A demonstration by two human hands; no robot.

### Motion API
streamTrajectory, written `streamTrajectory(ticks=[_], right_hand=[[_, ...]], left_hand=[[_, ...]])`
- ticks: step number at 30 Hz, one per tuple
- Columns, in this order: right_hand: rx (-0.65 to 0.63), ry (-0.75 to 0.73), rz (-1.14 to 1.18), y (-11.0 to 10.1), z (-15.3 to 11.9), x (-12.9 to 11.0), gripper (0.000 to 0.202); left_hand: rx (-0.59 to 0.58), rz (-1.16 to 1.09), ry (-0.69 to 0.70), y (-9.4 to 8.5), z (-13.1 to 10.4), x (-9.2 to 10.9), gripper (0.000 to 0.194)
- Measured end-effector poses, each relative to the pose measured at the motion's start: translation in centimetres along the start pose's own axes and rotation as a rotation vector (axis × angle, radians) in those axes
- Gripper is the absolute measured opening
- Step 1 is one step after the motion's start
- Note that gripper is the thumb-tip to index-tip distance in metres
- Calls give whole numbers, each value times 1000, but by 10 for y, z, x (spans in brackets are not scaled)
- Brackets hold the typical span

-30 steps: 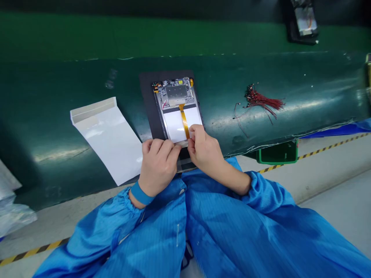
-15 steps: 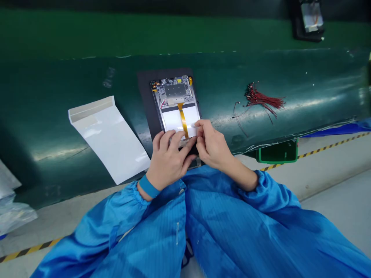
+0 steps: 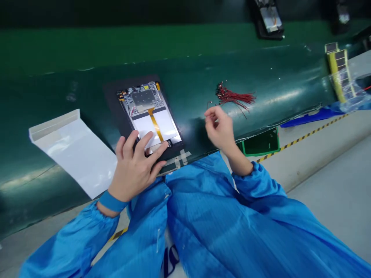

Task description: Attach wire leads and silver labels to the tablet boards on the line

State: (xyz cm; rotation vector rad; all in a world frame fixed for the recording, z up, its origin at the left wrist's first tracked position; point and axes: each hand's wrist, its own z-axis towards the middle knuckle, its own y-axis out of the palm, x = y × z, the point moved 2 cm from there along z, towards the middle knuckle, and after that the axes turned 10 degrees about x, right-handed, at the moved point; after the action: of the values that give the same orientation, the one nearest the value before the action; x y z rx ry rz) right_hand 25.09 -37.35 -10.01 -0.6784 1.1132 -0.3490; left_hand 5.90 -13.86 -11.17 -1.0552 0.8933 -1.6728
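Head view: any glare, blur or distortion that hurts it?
Head view: glare streaks on the green belt; sheen on the white sheet. Right hand slightly motion-blurred; left hand and opened tablet sharper. Belt edge bows, so wide-angle distortion. Far edge dark.

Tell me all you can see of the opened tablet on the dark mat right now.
The opened tablet lies flat, back up, on a dark mat on the green belt. Its far end shows a circuit board with a metal shield; an orange flex ribbon runs down over a white panel. The left hand rests fingers on its near edge. The right hand is off it.
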Motion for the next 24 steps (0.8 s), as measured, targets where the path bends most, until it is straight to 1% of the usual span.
streamTrajectory(ticks=[1,2,3,4,5,7,9,10,13,15,17,18,20,22,24], right_hand=[[66,-6,-115,-8,9,13,10],[92,-19,-223,-12,18,25,8],[89,-31,-315,-13,26,34,5],[71,-38,-387,-11,34,41,3],[44,-39,-437,-7,40,45,6],[-25,-36,-490,4,51,49,8],[-117,-48,-511,14,58,49,4],[-163,-62,-515,16,61,50,7],[-255,-130,-499,14,65,51,12],[-292,-223,-413,8,63,43,11],[-342,-372,-251,2,54,25,11],[-373,-456,-161,-1,47,12,11],[-438,-596,-22,-3,31,-14,13],[-487,-677,32,0,17,-36,16],[-503,-702,45,5,7,-49,18]], left_hand=[[1,-3,15,-3,0,3,64],[4,-8,28,-8,-1,7,64],[7,-15,40,-14,-2,11,63],[11,-26,48,-20,-4,16,62],[22,-38,53,-27,-5,22,61],[83,-63,34,-37,-4,32,58],[158,-109,-47,-42,2,40,50],[196,-152,-109,-43,6,42,44],[279,-329,-322,-38,23,44,25],[318,-445,-443,-32,35,44,18],[307,-577,-576,-26,48,43,15],[279,-665,-644,-22,54,42,16],[182,-856,-759,-14,65,40,26],[108,-1001,-804,-7,74,37,32],[95,-1053,-809,-4,78,34,26]])
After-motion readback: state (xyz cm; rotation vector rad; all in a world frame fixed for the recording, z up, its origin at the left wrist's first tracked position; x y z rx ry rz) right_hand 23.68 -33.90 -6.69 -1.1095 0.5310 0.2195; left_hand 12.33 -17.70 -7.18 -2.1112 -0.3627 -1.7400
